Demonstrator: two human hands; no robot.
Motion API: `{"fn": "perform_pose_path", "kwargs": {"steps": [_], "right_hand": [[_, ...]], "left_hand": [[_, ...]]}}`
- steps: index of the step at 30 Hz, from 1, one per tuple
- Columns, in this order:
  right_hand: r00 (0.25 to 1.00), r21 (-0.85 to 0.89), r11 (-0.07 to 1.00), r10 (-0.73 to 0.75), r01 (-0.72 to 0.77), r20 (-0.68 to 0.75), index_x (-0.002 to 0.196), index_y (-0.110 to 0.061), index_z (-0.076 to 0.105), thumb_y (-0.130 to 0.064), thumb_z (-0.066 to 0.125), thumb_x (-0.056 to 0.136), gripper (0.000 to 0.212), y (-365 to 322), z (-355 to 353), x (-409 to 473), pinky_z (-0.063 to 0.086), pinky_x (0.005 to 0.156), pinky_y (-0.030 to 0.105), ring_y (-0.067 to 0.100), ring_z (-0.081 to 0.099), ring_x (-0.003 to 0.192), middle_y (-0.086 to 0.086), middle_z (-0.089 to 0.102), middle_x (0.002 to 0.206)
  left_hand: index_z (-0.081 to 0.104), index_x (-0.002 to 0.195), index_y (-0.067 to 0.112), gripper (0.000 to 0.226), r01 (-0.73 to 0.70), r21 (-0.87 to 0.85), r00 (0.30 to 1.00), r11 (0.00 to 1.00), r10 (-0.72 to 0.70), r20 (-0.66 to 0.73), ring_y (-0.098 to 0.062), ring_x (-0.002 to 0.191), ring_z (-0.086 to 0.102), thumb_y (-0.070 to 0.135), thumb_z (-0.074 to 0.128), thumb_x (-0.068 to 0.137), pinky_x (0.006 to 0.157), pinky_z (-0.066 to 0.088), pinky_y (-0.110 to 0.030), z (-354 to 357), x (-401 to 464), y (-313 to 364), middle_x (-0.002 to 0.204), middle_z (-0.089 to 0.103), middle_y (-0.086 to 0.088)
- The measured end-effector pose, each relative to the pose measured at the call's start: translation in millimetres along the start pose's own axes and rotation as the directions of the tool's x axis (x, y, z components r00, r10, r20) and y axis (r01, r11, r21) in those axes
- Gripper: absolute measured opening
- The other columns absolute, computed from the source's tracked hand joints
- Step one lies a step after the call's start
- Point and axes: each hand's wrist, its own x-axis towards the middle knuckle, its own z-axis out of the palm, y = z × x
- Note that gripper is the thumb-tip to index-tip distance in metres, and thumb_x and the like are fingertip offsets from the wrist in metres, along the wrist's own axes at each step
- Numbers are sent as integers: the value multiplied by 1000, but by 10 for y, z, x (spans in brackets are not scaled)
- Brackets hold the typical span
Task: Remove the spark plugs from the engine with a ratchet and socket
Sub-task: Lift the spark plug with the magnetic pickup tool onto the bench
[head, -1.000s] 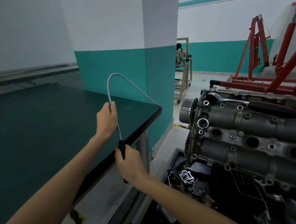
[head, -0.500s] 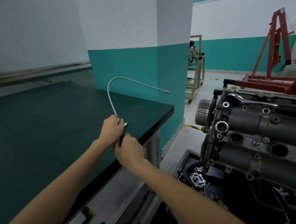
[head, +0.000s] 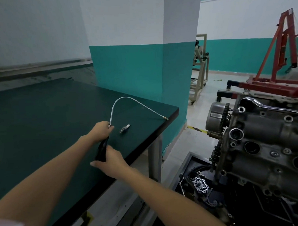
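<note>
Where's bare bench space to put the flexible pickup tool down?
Free: the green bench top left of the left hand, back to the wall. Crowded: right corner, with the spark plug, the flexible pickup tool and the right hand.

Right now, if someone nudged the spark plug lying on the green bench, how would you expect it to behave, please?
The spark plug lies on its side on the bench, and its round body suggests it would probably roll. Its white tip looks like ceramic, so a fall could chip it. It seems small enough to pinch easily.
</note>
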Motion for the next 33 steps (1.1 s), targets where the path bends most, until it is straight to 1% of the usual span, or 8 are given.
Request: {"fn": "perform_pose_path", "kwargs": {"steps": [6, 9, 16, 19, 22, 25, 29, 33], "right_hand": [[994, -76, 992, 95, -99, -55, 119, -6, 45, -36, 57, 87, 45, -54, 145, 226, 46, 85, 38, 30, 55, 108, 12, 59, 117], [999, -127, 991, 35, -33, 7, 118, -9, 45, -31, 54, 88, 37, -35, 122, 238, 44, 83, 36, 26, 56, 105, 6, 63, 110], [999, 138, 990, -23, 27, -30, 116, -6, 49, -15, 46, 88, 30, 122, 87, 99, 47, 80, 36, 25, 57, 92, 14, 62, 107], [998, 371, 928, 51, -34, -35, 115, -4, 50, -7, 40, 89, 28, 147, -12, 74, 46, 66, 20, 9, 55, 70, 8, 63, 92], [990, 478, 875, 122, -76, -66, 111, -4, 49, -4, 35, 92, 23, 118, -141, 2, 40, 49, 13, 5, 50, 57, -1, 58, 75], [982, 480, 874, 147, -74, -116, 115, -2, 51, -6, 34, 93, 27, 112, -326, -131, 40, 50, 12, 5, 49, 57, -4, 57, 73], [985, 422, 903, 133, -74, -113, 114, -2, 52, -6, 34, 94, 28, 142, -486, -384, 39, 49, 9, 4, 49, 58, -5, 56, 73], [996, 305, 951, 62, -39, -66, 113, -1, 54, -7, 34, 94, 28, 272, -565, -570, 39, 53, 10, 4, 49, 58, -5, 55, 72]], "left_hand": [[47, 76, 10, 16, -15, 288, 992, 957, -22, 126, -22, 77, 52, 20, 50, 88, 64, 42, -31, 74, 59, -21, 82, 53, -6], [53, 90, 8, 11, 19, 317, 997, 948, -43, 69, -23, 83, 55, 16, 46, 91, 64, 43, -31, 88, 75, -130, 93, 57, -8], [53, 117, 8, 29, 67, 159, 980, 985, -36, -195, -31, 94, 55, 26, 50, 95, 73, 46, -39, 216, 62, -120, 115, 48, -15], [54, 100, -2, 24, 51, -50, 962, 997, -62, -264, -32, 89, 50, 17, 40, 95, 75, 40, -38, 192, 37, 29, 106, 52, -21], [51, 81, -1, 28, 79, -241, 982, 967, -117, -147, -27, 83, 44, 14, 32, 95, 69, 31, -32, 137, 17, 216, 89, 53, -17], [43, 74, 4, 22, 61, -209, 995, 976, -76, -64, -27, 75, 45, 9, 35, 94, 64, 33, -30, 123, -6, 296, 74, 48, -11], [45, 68, 3, 20, 29, -200, 981, 979, -66, -183, -27, 69, 45, 1, 48, 88, 57, 30, -30, 182, 41, 311, 64, 46, -11], [63, 104, -5, 22, 23, -227, 958, 974, -86, -275, -36, 96, 58, 7, 62, 85, 79, 43, -35, 262, 280, 395, 99, 65, -21]]}}
